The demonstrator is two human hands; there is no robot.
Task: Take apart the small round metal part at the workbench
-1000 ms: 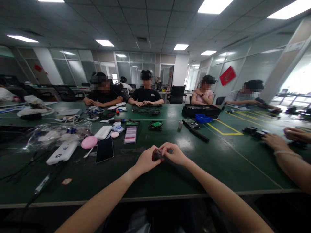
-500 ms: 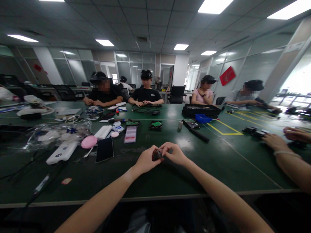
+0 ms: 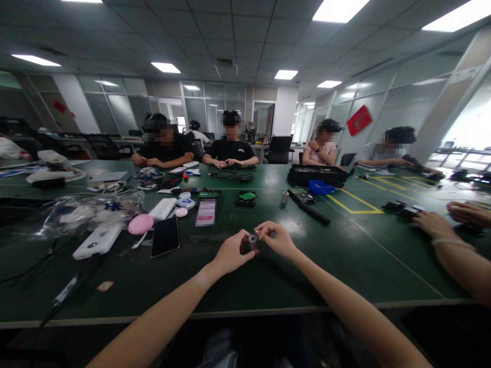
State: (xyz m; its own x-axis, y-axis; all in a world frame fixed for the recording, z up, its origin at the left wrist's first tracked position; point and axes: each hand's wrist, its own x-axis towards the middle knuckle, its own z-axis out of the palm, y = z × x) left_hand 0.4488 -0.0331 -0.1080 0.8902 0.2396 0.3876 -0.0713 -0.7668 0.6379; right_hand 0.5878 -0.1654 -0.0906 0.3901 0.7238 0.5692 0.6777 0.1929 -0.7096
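Observation:
My left hand point(image 3: 232, 251) grips a small grey metal cylinder point(image 3: 252, 239) between thumb and fingers, its round top face turned up. Dark marks or holes show on that face. My right hand point(image 3: 276, 239) is just right of the cylinder, thumb and forefinger pinched by its upper rim. Whatever the pinch holds, if anything, is too small to make out. A similar metal cylinder point(image 3: 284, 197) stands on the green table point(image 3: 215, 286) farther back, beside an opened hard drive point(image 3: 302, 195).
Behind my hands lie a phone with a lit screen point(image 3: 206, 212) and a green circuit board point(image 3: 246, 197). On the left are a dark tablet point(image 3: 165, 237), a pink disc point(image 3: 140, 224) and a white power bank point(image 3: 98, 239). A co-worker's hand point(image 3: 433, 225) is at the right; a blue tray point(image 3: 321, 187) sits farther back.
My right hand has lifted slightly and drawn back from the cylinder's top, baring its round face. My left hand stays in place around it. Across the table, a person has raised a hand towards the shoulder.

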